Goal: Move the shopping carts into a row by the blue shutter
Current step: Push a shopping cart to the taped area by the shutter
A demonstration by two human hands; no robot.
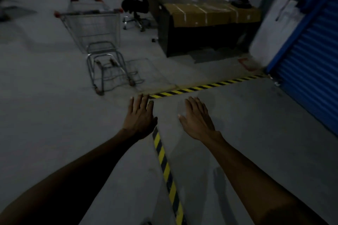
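Head view shows both bare forearms stretched forward over a dim concrete floor (54,115), palms down, neither holding anything: the left hand (140,117) has straight fingers held close together, the right hand (196,118) has straight, slightly spread fingers. Between the forearms a yellow-and-black hazard stripe (165,170) runs away from the person, passes under the left hand, then turns at a corner and heads right toward the foot of the blue shutter (311,71). The stripe edges a paler slab of floor that lies in front of the shutter on the right side of the frame. Beyond the left hand, on the far side of the stripe, stand the shopping carts (97,29): two wire carts with red handle ends, nested one into the other, their wheels close to the stripe and well apart from the shutter. A flat wire panel (144,71) lies on the floor just right of the cart wheels. Farther back, between the carts and the shutter, a dark worktop (201,42) carries taped cardboard boxes (210,12) and sits near the shutter's far edge. A black office chair (135,5) stands behind the carts, left of the worktop. The far background is dark and blurred.
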